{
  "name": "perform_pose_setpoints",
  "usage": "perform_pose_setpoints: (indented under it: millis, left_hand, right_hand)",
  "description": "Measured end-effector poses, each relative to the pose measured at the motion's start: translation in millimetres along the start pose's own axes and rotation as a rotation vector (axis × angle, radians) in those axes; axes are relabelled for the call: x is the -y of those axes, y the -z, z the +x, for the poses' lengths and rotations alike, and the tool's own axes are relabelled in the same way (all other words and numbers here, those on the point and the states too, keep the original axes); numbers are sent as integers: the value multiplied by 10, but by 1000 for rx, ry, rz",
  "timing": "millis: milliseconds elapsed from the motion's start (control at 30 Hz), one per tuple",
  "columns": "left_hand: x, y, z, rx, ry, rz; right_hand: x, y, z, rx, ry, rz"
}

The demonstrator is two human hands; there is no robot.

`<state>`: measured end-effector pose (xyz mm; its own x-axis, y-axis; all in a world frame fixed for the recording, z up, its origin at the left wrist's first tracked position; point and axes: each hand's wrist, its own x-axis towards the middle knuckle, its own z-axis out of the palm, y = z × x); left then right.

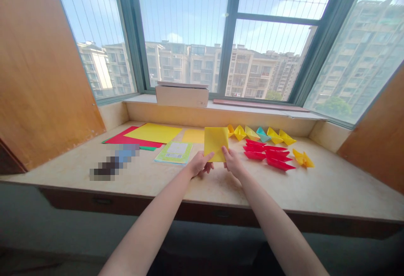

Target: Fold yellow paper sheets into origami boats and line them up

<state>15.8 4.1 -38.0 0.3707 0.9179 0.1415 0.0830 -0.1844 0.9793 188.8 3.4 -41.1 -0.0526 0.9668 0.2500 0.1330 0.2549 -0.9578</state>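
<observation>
A square of yellow paper is held up above the table, between my two hands. My left hand grips its lower left corner, thumb on the front and fingers behind. On the lower right edge, my right hand pinches the paper the same way. To the right of it lie several red folded paper boats in a group. Behind them stands a row of yellow paper boats with a teal paper boat among them. One orange-yellow folded paper piece sits apart at the right.
Large yellow sheets overlap a red sheet at the left back. A green-edged packet lies left of my hands. A blurred object is farther left. A white box stands on the window sill.
</observation>
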Motion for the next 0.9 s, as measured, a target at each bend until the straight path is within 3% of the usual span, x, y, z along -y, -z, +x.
perform_pose_setpoints:
  millis: [300,567,900]
  left_hand:
    - [-71,-21,-31,-21,-35,-58]
    - [-11,-24,18,-83,-82,-88]
    - [34,8,34,-88,-107,-61]
  right_hand:
    - [-8,42,-60,83,-52,-81]
    - [-46,23,-10,-5,-8,-125]
    - [-43,42,-62,171,-83,-26]
